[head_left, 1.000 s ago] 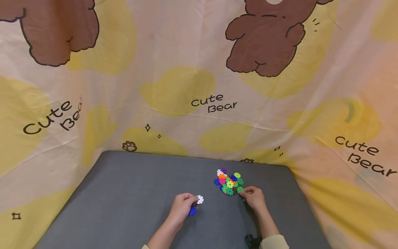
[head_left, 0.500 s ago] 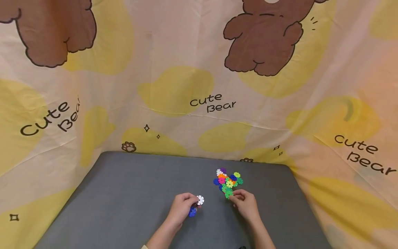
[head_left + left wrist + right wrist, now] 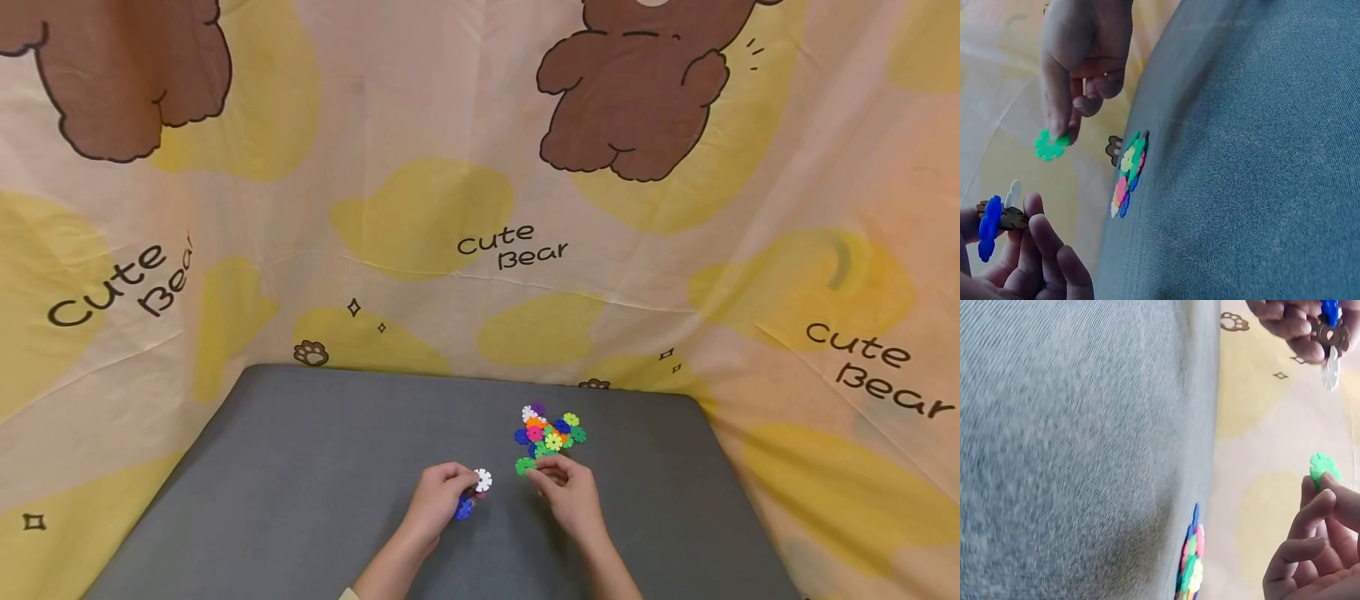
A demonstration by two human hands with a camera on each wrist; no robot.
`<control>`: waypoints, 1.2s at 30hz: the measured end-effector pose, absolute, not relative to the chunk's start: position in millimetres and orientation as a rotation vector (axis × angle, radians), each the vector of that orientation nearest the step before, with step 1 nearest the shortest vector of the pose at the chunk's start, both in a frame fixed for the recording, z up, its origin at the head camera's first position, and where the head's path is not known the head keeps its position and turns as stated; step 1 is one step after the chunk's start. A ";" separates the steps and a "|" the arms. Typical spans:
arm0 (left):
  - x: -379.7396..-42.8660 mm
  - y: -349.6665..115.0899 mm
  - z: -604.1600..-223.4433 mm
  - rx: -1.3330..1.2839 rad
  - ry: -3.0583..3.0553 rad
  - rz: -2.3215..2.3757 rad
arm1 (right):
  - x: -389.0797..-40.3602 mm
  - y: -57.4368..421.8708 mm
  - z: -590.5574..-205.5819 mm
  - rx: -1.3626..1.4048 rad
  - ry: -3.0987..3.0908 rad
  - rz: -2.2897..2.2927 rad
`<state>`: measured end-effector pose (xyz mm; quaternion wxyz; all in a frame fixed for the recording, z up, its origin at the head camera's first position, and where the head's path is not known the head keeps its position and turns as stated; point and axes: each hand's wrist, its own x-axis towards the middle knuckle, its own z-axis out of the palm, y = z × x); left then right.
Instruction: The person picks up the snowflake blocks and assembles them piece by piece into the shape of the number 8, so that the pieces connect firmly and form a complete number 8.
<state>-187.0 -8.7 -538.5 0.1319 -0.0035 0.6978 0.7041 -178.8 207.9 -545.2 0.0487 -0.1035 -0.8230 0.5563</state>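
Observation:
In the head view my left hand [image 3: 435, 504] grips a small joined piece of plastic snowflake discs. It consists of a brown disc [image 3: 1015, 220] with a white disc [image 3: 484, 480] and a blue disc [image 3: 464, 509] attached at its edges. My right hand [image 3: 576, 498] pinches a single green snowflake disc [image 3: 524, 467] between thumb and fingers. A gap separates this green disc from the joined piece, as both wrist views show. Behind the right hand lies a pile of colourful snowflake discs [image 3: 553, 442], its near edge partly covered by that hand.
The grey tabletop [image 3: 315, 483] runs back to a curtain [image 3: 420, 333] printed with bears and yellow patches. More of this curtain hangs along the left and right table edges.
My right hand has drawn the green disc leftward from the pile's right side, toward the left hand. The left hand has stayed almost still, holding the joined discs.

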 end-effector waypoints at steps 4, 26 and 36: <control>-185.8 -8.7 -537.4 -0.007 2.029 2.035 | -175.1 201.0 -542.6 -0.251 -2.486 1.734; -186.9 -8.1 -538.2 0.001 2.015 2.027 | -168.3 186.2 -545.9 0.055 -2.526 1.556; -185.8 -9.2 -535.5 0.018 2.033 2.040 | -168.1 181.6 -547.8 0.165 -2.498 1.399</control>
